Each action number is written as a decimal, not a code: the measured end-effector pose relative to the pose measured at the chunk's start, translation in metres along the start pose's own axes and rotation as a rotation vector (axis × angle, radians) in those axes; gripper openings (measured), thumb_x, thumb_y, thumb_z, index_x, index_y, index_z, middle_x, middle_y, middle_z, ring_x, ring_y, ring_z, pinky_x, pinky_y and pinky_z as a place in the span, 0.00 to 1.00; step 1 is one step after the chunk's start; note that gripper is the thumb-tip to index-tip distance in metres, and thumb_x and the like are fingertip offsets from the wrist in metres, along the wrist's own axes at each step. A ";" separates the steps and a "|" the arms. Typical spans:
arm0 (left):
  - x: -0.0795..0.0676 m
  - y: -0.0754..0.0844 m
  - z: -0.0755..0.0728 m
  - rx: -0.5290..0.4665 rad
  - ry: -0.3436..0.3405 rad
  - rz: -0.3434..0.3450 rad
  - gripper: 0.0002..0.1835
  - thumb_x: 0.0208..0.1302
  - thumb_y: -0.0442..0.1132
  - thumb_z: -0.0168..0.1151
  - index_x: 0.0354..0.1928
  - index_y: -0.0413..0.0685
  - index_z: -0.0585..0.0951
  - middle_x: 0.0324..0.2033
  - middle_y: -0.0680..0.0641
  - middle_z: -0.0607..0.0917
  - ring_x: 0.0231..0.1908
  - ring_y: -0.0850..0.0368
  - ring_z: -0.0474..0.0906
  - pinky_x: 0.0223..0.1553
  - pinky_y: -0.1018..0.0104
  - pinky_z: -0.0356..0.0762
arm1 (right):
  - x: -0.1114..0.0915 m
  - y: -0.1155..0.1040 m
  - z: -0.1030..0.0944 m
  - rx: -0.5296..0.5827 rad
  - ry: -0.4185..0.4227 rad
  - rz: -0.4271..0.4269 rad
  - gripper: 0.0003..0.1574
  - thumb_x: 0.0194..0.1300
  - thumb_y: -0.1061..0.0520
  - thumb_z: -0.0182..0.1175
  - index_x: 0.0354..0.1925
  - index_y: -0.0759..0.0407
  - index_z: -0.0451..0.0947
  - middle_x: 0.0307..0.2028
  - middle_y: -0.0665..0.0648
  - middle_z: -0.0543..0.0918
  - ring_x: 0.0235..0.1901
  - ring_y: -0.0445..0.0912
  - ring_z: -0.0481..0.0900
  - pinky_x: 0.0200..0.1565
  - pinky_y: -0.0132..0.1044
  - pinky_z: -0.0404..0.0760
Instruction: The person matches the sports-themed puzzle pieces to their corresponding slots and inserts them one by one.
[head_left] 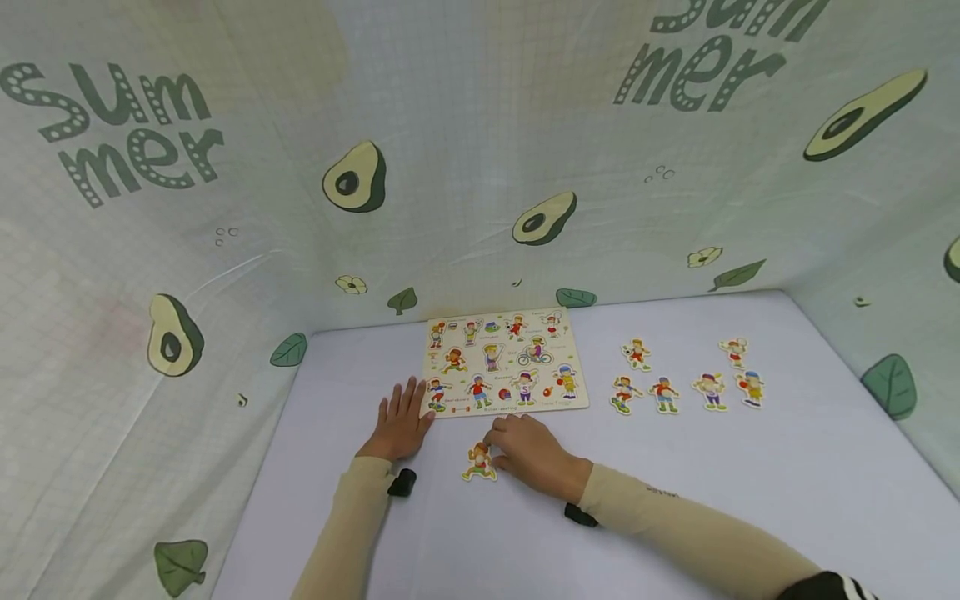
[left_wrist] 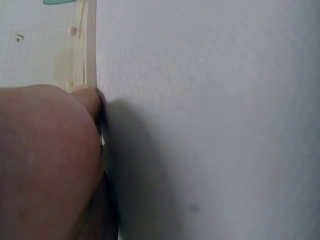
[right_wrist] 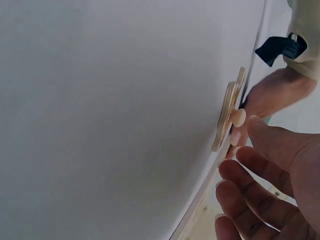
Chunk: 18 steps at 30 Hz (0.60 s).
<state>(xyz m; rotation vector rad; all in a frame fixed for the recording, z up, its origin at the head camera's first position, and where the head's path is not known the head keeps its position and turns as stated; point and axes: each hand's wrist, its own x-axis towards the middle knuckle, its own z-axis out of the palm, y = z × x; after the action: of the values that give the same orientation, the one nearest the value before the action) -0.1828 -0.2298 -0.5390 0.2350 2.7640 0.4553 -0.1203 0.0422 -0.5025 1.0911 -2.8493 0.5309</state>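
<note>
A wooden peg puzzle board [head_left: 517,406] with printed sports figures lies at the back of the table. My left hand [head_left: 399,423] rests flat beside its lower left corner, fingers straight and the thumb at the board's edge. In front of the board lies a running-figure puzzle piece [head_left: 479,462]. My right hand [head_left: 534,454] is right at this piece. In the right wrist view, the piece [right_wrist: 226,115] shows edge-on with a round knob. The thumb and loosely bent fingers of my right hand [right_wrist: 280,185] are near that knob, apart from each other.
To the right of the board lie several loose pieces: a soccer figure [head_left: 637,355], a skateboard figure [head_left: 622,395], a blue-capped figure [head_left: 664,396], a purple-trousered figure [head_left: 709,392], a red-skirted figure [head_left: 734,352] and another [head_left: 750,389]. A printed curtain [head_left: 450,108] stands behind the white table [head_left: 750,492].
</note>
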 end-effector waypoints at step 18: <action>0.003 -0.002 0.003 0.027 0.021 0.008 0.39 0.86 0.53 0.42 0.85 0.40 0.46 0.85 0.36 0.41 0.83 0.32 0.32 0.79 0.32 0.32 | 0.012 -0.016 0.010 -0.075 -0.011 -0.014 0.10 0.61 0.53 0.79 0.37 0.52 0.86 0.33 0.45 0.82 0.33 0.41 0.78 0.36 0.32 0.73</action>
<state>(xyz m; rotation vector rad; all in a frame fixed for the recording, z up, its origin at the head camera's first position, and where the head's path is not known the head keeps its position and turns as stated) -0.1847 -0.2299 -0.5429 0.2495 2.7918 0.4256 -0.1181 0.0200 -0.5048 1.1043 -2.8429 0.4156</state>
